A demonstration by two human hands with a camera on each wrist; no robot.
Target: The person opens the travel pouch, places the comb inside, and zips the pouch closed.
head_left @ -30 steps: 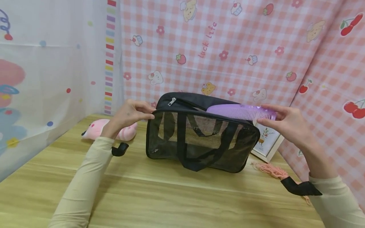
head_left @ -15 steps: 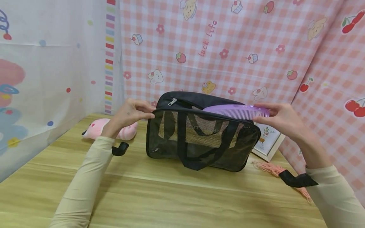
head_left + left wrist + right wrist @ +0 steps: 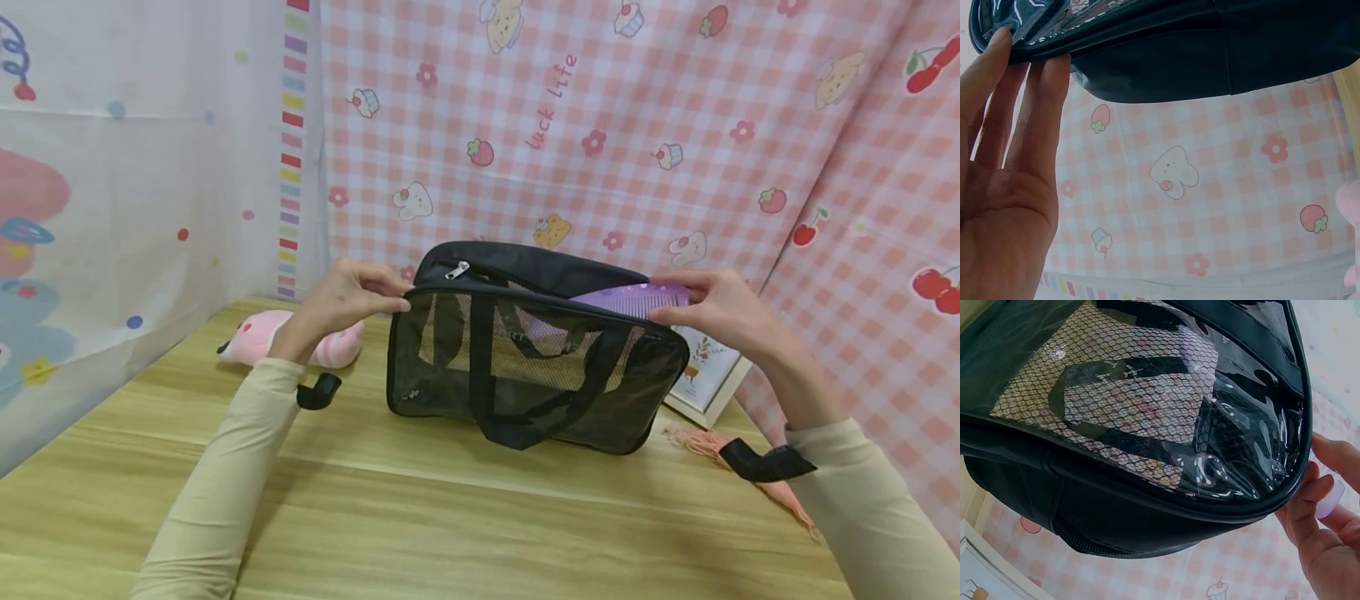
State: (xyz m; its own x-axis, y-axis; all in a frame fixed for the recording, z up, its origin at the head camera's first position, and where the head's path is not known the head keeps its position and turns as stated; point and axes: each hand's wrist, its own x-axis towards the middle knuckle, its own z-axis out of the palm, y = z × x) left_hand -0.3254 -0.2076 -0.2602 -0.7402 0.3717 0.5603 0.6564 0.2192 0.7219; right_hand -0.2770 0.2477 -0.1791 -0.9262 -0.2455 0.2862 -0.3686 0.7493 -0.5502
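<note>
A purple comb [image 3: 633,300] lies slantwise in the opening of a black bag [image 3: 536,375] with a clear front panel; its right end, teeth facing down, shows above the front rim, while its left part dips behind that rim and shows faintly as a purple tint through the panel. The right hand [image 3: 716,308] has a narrow grip on the comb's right end, thumb in front and fingers behind, just beside the bag's upper right corner. Over the last second the comb has slid leftward and tipped lower, the right hand following it, so less of it stands out of the opening; it now appears to be more inside than out. The left hand [image 3: 345,296] also has a narrow grip, pinching the rim at the bag's upper left corner, and has barely moved. A silver zipper pull [image 3: 457,271] sits near that corner, and a black strap handle [image 3: 517,433] hangs down the front. The bag stands upright toward the far edge of the wooden surface [image 3: 375,517]. A pink plush toy [image 3: 255,337] lies near the far left corner, behind the left wrist. Toward the right edge, a white picture frame [image 3: 708,404] leans partly behind the bag, with coral strands [image 3: 705,442] lying nearer the front. A pink checked cloth [image 3: 450,125] hangs behind.
</note>
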